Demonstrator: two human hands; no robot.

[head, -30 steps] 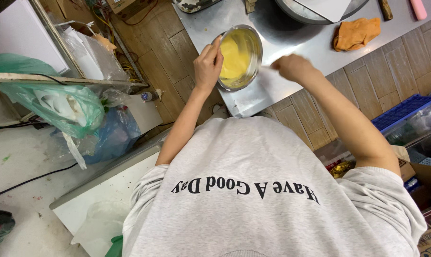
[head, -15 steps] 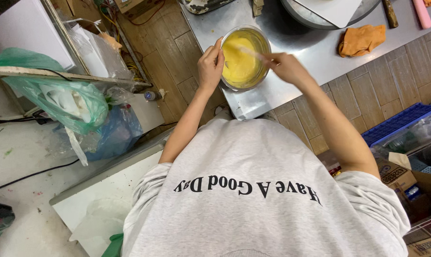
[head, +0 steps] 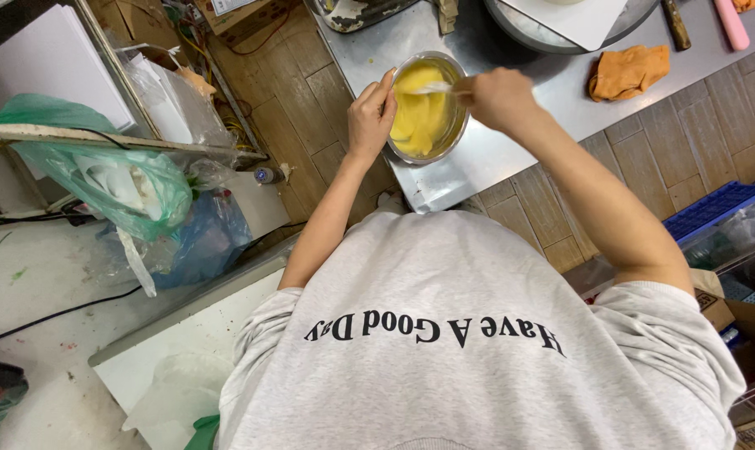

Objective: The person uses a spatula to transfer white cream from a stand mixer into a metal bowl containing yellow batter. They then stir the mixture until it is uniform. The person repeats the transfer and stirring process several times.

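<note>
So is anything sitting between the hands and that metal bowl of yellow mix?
Nothing visible. The left hand rests on the rim of the metal bowl, and the right hand holds a utensil dipped in the yellow mix.

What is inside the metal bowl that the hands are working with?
The metal bowl holds a yellow mixture. A pale utensil, gripped by the right hand, reaches into it. The left hand steadies the rim. The bowl's bottom is covered by the mixture.
</note>
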